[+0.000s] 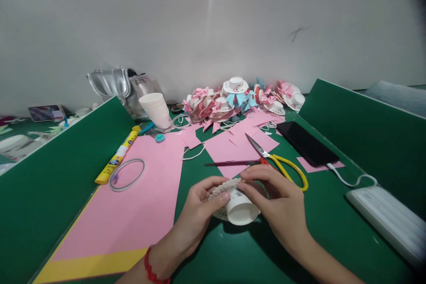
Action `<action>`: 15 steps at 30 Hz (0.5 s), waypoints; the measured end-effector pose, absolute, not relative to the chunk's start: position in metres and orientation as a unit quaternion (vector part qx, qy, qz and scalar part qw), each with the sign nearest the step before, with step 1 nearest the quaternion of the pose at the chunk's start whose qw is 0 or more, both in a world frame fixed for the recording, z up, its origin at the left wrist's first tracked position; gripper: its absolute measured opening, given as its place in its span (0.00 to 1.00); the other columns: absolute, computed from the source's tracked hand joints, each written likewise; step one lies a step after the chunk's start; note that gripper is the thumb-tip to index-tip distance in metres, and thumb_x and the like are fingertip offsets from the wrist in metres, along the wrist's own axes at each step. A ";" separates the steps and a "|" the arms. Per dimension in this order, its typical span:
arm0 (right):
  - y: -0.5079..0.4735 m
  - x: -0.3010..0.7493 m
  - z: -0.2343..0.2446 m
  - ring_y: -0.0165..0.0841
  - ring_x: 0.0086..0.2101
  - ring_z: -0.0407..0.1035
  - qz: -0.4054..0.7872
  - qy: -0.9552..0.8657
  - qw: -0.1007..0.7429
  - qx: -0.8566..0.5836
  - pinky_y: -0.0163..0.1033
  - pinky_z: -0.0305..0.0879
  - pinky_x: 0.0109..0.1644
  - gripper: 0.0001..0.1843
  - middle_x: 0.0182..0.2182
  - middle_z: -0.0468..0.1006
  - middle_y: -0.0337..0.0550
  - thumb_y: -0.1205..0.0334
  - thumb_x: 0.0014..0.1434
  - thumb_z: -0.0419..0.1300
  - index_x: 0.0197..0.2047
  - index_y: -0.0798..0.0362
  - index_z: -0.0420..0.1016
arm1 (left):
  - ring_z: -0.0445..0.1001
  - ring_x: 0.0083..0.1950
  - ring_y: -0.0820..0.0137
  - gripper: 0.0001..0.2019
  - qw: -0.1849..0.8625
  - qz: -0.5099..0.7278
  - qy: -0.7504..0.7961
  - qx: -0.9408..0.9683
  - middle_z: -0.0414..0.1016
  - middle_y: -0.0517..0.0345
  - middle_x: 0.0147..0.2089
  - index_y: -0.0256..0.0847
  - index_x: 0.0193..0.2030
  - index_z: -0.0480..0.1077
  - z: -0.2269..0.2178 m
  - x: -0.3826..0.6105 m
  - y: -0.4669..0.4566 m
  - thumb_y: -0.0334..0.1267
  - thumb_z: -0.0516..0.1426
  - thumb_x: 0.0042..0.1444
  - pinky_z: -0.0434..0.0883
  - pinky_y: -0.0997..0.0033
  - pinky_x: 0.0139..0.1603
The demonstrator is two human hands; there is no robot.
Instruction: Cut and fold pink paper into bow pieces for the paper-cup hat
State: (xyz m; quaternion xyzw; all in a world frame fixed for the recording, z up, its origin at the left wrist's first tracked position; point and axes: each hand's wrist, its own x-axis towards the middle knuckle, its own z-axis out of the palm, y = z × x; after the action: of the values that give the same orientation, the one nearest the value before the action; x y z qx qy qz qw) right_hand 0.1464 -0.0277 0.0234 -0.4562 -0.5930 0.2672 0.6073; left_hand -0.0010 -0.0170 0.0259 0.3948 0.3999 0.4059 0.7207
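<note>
— What is seen at the left of the frame?
— A yellow glue tube [116, 159] is laid at centre left on the green table [333, 235]. A clear tape ring [127, 174] is placed just beside it, on a large pink sheet [133, 217]. Higher up, a stack of cups [156, 110] is leaned near a silver bag [115, 83].

— Where is the paper cup found?
— The paper cup [241, 212] is found low in the middle of the frame. It is tipped on its side, its base is turned toward the camera, and its rim is cut into a spread fringe. It is held between both hands.

— How is it gripped?
— The left hand [201, 207] is clamped on the fringe from the left, thumb and fingers pressed onto the paper. A red bracelet [151, 270] is worn on that wrist. The right hand [281, 199] is closed over the cup from above and from the right, so part of the wall is covered.

— What is seen further right?
— Open yellow scissors [276, 162] are laid just above the right hand. A pile of paper hats [239, 97] is heaped by the wall at upper centre. A black phone [308, 144] is joined by a white cable [349, 181] toward a white power bank [389, 219] at lower right.
</note>
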 end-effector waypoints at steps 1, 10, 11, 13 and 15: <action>-0.028 0.146 0.024 0.34 0.32 0.70 0.271 -0.595 0.607 -0.452 0.39 0.67 0.35 0.07 0.27 0.76 0.41 0.72 0.47 0.60 0.29 0.50 0.74 | 0.68 0.30 0.74 0.11 0.719 0.403 0.403 0.398 0.73 0.57 0.31 0.37 0.37 0.72 0.026 -0.001 -0.017 0.33 0.62 0.44 0.63 0.78 0.31; -0.028 0.145 0.023 0.33 0.32 0.70 0.273 -0.623 0.581 -0.447 0.38 0.67 0.35 0.07 0.28 0.76 0.42 0.71 0.49 0.57 0.28 0.51 0.75 | 0.64 0.30 0.74 0.08 0.678 0.342 0.437 0.482 0.70 0.60 0.27 0.36 0.31 0.71 0.025 0.000 -0.017 0.39 0.56 0.51 0.61 0.78 0.30; -0.028 0.145 0.022 0.33 0.32 0.70 0.281 -0.621 0.578 -0.449 0.37 0.68 0.35 0.07 0.28 0.76 0.42 0.71 0.49 0.57 0.29 0.52 0.74 | 0.63 0.29 0.74 0.08 0.668 0.339 0.441 0.495 0.69 0.60 0.27 0.36 0.30 0.70 0.026 0.000 -0.017 0.40 0.56 0.51 0.61 0.78 0.29; -0.028 0.145 0.021 0.33 0.32 0.70 0.306 -0.606 0.567 -0.467 0.37 0.68 0.35 0.06 0.28 0.76 0.43 0.71 0.49 0.57 0.30 0.52 0.73 | 0.63 0.29 0.74 0.09 0.642 0.336 0.448 0.524 0.68 0.60 0.27 0.36 0.30 0.70 0.027 -0.001 -0.017 0.40 0.55 0.52 0.61 0.78 0.29; -0.027 0.145 0.022 0.33 0.31 0.71 0.337 -0.585 0.551 -0.491 0.35 0.69 0.33 0.05 0.28 0.76 0.43 0.69 0.49 0.56 0.31 0.53 0.72 | 0.63 0.30 0.73 0.09 0.612 0.335 0.452 0.556 0.68 0.60 0.28 0.37 0.30 0.70 0.028 -0.001 -0.017 0.40 0.54 0.53 0.61 0.78 0.29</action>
State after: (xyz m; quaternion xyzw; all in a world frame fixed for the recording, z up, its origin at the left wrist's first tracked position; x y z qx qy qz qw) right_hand 0.1446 -0.0273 0.0216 -0.4909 -0.5851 0.3365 0.5508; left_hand -0.0014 -0.0166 0.0279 0.5564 0.4516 0.3351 0.6117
